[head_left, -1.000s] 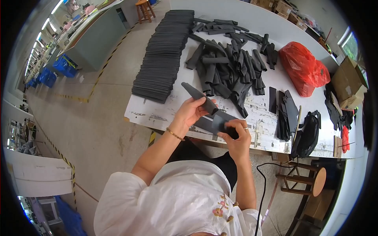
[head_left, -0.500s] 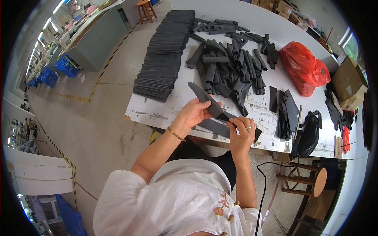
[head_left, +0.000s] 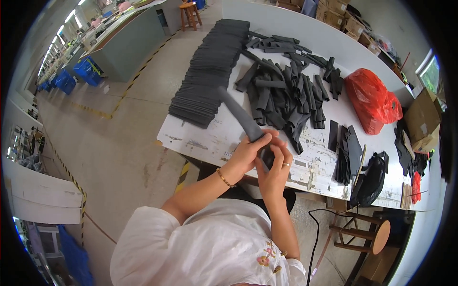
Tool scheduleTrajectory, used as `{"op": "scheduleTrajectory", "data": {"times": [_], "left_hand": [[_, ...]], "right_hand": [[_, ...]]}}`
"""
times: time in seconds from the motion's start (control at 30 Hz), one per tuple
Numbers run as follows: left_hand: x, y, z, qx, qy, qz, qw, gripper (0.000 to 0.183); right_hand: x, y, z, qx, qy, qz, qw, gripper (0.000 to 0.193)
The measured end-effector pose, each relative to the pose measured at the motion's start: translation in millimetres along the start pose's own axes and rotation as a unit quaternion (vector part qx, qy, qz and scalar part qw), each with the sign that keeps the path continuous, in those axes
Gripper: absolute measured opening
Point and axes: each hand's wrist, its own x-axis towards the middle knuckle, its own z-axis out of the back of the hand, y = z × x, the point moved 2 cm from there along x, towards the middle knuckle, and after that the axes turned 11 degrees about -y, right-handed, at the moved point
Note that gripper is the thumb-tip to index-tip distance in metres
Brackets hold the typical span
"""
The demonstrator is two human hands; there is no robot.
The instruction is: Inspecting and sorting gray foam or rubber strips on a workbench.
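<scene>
A long dark grey strip of soft sheet material [head_left: 238, 111], seemingly folded or tubular, slants up and left from my hands above the front edge of the white table [head_left: 195, 143]. My left hand [head_left: 254, 151] is closed around its lower part, thumb on top. My right hand [head_left: 275, 168] curls round the near end, where a dark opening shows between the fingers. Beyond them lies a heap of similar rolled grey pieces [head_left: 291, 90]. At the left of the table runs a long, tightly packed row of flat grey strips [head_left: 210, 71].
A red plastic bag [head_left: 369, 100] stands on the table's right side. Nearer are loose flat grey pieces [head_left: 350, 152] and a black plastic bag [head_left: 371, 181]. A wooden stool [head_left: 379, 237] and a black cable [head_left: 312, 238] are at the lower right. Cardboard boxes [head_left: 422, 119] sit beyond.
My right hand has moved left, up against my left hand, and now grips the strip's near end. The flat piece below my hands no longer shows. The view has shifted slightly.
</scene>
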Motion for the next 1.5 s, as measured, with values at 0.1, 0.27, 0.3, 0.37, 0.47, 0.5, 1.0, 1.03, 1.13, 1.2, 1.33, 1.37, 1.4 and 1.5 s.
{"op": "scheduleTrajectory", "data": {"times": [0.1, 0.27, 0.3, 0.37, 0.47, 0.5, 1.0, 1.03, 1.13, 1.2, 1.33, 1.37, 1.4, 1.5], "left_hand": [[1, 1, 5, 0.016, 0.007, -0.044, 0.999, 0.023], [-8, 21, 2, -0.052, -0.009, -0.009, 0.999, 0.024], [-5, 15, 7, -0.018, -0.014, -0.022, 1.000, 0.027], [-2, 2, 13, -0.038, -0.023, -0.031, 0.999, 0.028], [-5, 5, 12, -0.041, -0.031, -0.025, 0.998, 0.028], [-4, 14, 8, -0.047, -0.018, -0.015, 0.999, 0.028], [4, -14, 5, -0.092, -0.002, -0.076, 0.993, 0.031], [-1, -10, 1, -0.093, -0.020, -0.076, 0.993, 0.030], [-8, -4, -1, -0.112, -0.030, -0.091, 0.989, 0.029], [-11, -1, -3, -0.113, -0.032, -0.094, 0.989, 0.029], [-11, 8, -1, -0.121, -0.035, -0.081, 0.989, 0.028], [-11, 10, 0, -0.118, -0.034, -0.076, 0.990, 0.027], [-11, 11, -1, -0.117, -0.033, -0.075, 0.990, 0.027], [-12, 11, -1, -0.118, -0.047, -0.065, 0.990, 0.028]], "right_hand": [[-19, -10, 13, -0.072, 0.062, 0.012, 0.995, 0.046], [-8, -12, 3, -0.019, 0.070, 0.061, 0.995, 0.043], [-4, -8, 3, -0.035, 0.072, 0.050, 0.996, 0.041], [-2, -6, 11, -0.048, 0.092, 0.027, 0.994, 0.037], [-13, -22, 17, -0.039, 0.123, 0.016, 0.991, 0.034], [-13, -23, 13, -0.038, 0.126, 0.015, 0.991, 0.034], [6, -25, 19, 0.021, 0.102, 0.111, 0.988, 0.018], [10, -20, 19, 0.026, 0.098, 0.098, 0.990, 0.016], [10, -22, 18, 0.040, 0.098, 0.088, 0.991, 0.015], [11, -22, 16, 0.047, 0.095, 0.083, 0.991, 0.015], [12, -22, 14, 0.059, 0.098, 0.076, 0.991, 0.014], [12, -22, 13, 0.059, 0.098, 0.076, 0.990, 0.014], [13, -22, 12, 0.063, 0.100, 0.081, 0.990, 0.014], [12, -24, 11, 0.068, 0.105, 0.088, 0.988, 0.015]]}}
